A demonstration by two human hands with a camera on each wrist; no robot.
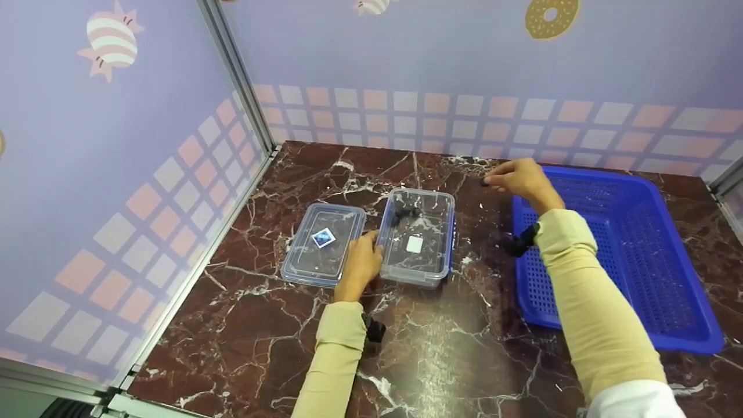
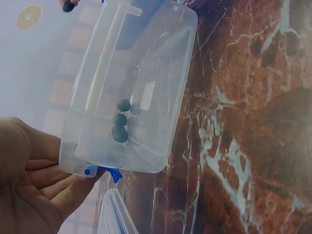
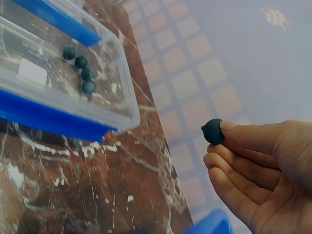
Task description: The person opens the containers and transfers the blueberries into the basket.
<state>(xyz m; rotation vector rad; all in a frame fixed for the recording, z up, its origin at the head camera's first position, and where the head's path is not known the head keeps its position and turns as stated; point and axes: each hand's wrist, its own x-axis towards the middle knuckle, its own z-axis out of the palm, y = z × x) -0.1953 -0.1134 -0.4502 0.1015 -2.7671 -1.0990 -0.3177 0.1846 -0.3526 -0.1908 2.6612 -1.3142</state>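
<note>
A clear plastic box (image 1: 448,238) with blue side latches stands uncovered on the dark marbled table. My left hand (image 1: 361,261) holds its left side, thumb and fingers at the wall by a blue latch in the left wrist view. Several small dark round balls (image 3: 87,74) lie together inside, toward the far end. Raised beyond the box's far right corner, my right hand (image 1: 522,180) pinches another dark ball (image 3: 213,132) between thumb and fingertips; a short nub sticks out of this ball. The clear lid (image 1: 307,267), with a blue diamond sticker, lies flat left of the box.
A large blue plastic basket (image 1: 667,232) with perforated walls stands at the right, partly beneath my right forearm. Purple patterned panels (image 1: 371,64) close off the back and left of the table, joined by a metal corner post (image 1: 241,75).
</note>
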